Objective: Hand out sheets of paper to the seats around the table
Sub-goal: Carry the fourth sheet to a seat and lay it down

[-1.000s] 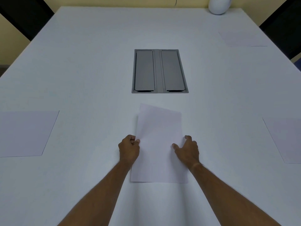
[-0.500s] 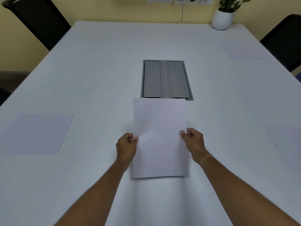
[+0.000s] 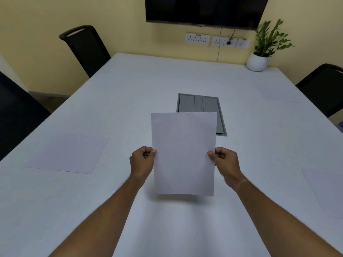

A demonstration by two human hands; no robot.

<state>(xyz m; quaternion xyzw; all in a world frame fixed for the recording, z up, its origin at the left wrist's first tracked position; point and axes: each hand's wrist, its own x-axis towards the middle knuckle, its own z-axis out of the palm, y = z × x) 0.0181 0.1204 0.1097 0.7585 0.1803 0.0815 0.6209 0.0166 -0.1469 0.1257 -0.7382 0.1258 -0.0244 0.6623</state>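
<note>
Three plain white paper sheets already laid on the white rectangular desk (image 3: 141,93) — near left (image 3: 67,153), near right (image 3: 326,190), far right (image 3: 276,94); a fourth white sheet (image 3: 183,154) held above it, pinched by left hand (image 3: 142,162) and right hand (image 3: 225,162); far-left seat seemingly unserved.

Office meeting room. Large white desk (image 3: 148,86) with a recessed grey cable box (image 3: 199,104); black chairs (image 3: 87,49) along its sides; wall-mounted dark screen (image 3: 204,10); socket strip (image 3: 217,40) beneath; potted plant (image 3: 263,49) in the corner.
</note>
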